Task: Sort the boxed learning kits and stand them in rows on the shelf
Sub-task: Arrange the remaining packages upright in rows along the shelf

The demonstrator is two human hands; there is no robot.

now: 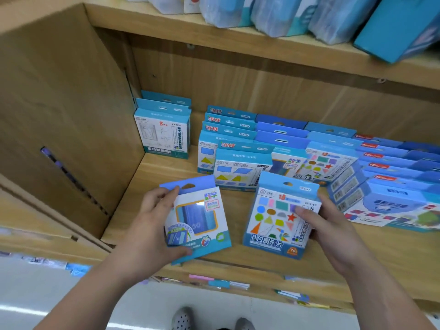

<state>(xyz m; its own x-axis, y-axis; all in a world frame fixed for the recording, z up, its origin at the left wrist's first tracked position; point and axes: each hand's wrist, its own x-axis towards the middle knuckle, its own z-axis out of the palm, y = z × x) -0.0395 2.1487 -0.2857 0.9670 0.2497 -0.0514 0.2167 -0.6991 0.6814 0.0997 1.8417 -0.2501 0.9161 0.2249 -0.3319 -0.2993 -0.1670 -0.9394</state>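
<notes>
My left hand (pixel 152 225) grips a blue number kit box (pixel 200 217) with a clear window, tilted above the front of the wooden shelf (pixel 147 186). My right hand (pixel 326 225) holds a blue geometric shapes kit box (pixel 273 217) by its right side, upright near the shelf's front edge. Behind them, rows of blue kit boxes (pixel 240 144) stand upright on the shelf. A separate pair of blue and white boxes (pixel 163 132) stands at the back left corner.
More boxes (pixel 390 186) lean and lie at the right of the shelf. The shelf's wooden side wall (pixel 71 115) closes the left. The upper shelf holds plastic-wrapped packs (pixel 281 13) and a blue box (pixel 400 27). The floor and my shoes (pixel 183 317) show below.
</notes>
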